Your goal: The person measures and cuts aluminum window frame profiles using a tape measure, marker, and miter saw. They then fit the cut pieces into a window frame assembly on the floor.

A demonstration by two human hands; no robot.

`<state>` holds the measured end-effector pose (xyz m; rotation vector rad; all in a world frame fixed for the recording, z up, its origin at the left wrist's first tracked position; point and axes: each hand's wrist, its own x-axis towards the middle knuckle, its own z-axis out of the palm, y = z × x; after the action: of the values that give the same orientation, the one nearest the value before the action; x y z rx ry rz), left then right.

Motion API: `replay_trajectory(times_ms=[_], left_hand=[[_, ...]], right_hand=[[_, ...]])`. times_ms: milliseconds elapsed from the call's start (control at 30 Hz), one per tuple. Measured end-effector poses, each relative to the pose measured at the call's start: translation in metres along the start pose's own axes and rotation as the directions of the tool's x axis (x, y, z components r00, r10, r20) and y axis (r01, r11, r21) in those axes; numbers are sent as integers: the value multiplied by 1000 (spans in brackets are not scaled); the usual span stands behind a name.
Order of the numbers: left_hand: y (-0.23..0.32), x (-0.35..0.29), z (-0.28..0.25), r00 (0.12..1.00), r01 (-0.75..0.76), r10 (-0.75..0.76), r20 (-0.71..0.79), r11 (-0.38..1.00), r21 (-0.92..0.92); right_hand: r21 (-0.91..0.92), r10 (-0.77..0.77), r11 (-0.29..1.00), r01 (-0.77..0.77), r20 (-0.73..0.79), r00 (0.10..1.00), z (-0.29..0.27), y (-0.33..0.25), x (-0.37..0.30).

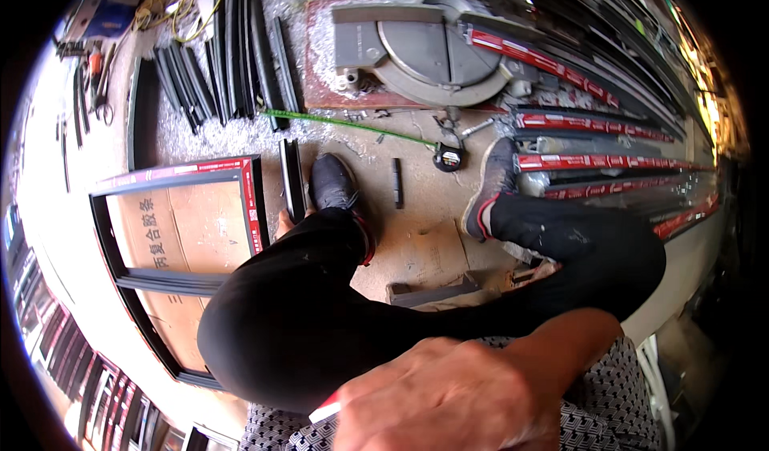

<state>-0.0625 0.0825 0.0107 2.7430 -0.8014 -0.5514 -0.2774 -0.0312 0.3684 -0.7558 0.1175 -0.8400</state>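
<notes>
A short dark metal profile stands or lies just left of my left shoe. My left hand grips its near end, with fingertips showing on both sides; my left knee hides the rest of that hand. Large and close at the lower edge is my right hand, its back toward me and its fingers curled closed. A small white and red tip pokes out beside that hand; what it belongs to is hidden. On the floor between my shoes lie a short dark bar and a tape measure with its green blade pulled out leftward.
A dark frame with a crossbar lies at left over cardboard. A mitre saw sits ahead on a red board. Dark profiles lie far left; red-taped profiles lie right. A dark offcut is near my legs.
</notes>
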Motion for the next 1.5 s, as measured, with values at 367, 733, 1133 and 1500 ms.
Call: replay_trajectory(times_ms=[367,733,1133,1500], left_hand=[[-46,40,42,984,-16,71,164,950,-313],[-10,68,16,929,155,69,364,820,-551],[-10,69,19,986,58,11,165,911,-408],[3,62,12,976,188,-143,166,938,-292]], right_hand=[[-754,32,-161,-637,-649,760,-316,115,-89],[-550,47,-532,-644,-779,626,-375,135,-130],[-523,111,-591,-614,-807,581,-377,152,-98],[-736,220,-482,-476,-627,747,-397,145,-110]])
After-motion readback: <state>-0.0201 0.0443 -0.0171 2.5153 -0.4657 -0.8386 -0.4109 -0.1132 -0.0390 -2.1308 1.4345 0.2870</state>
